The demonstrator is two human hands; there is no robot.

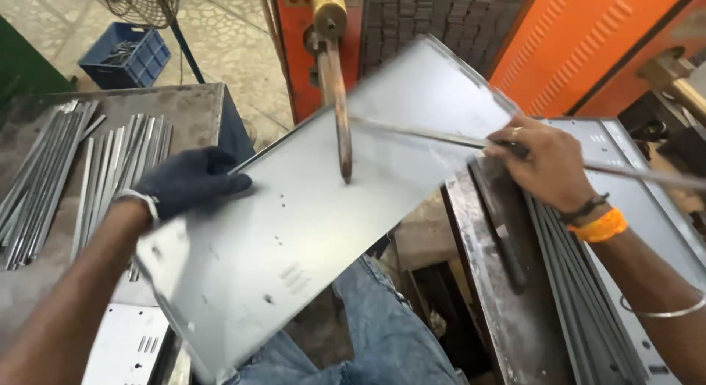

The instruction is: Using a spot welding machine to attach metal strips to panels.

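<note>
**Sheet Panel Held Under Electrode Rod**

The sheet metal panel [309, 230] lay tilted above the person's denim-clad knees [382, 333]. The gloved left hand [187, 180] gripped its left edge, fingers curled over the face. The bare right hand [544, 164] pinched a thin metal strip [426, 133] laid across the panel's upper part, fingers pressed together. Between both hands' fingertips, the copper electrode rod [338, 113] met the panel. Left of the gloved fingers, strip stock [88, 172] lay on a worn workbench [191, 109]. Beyond stood an orange machine housing [581, 39], a blue crate [125, 54] and a fan [140, 2] on the patterned floor [228, 39].
</note>
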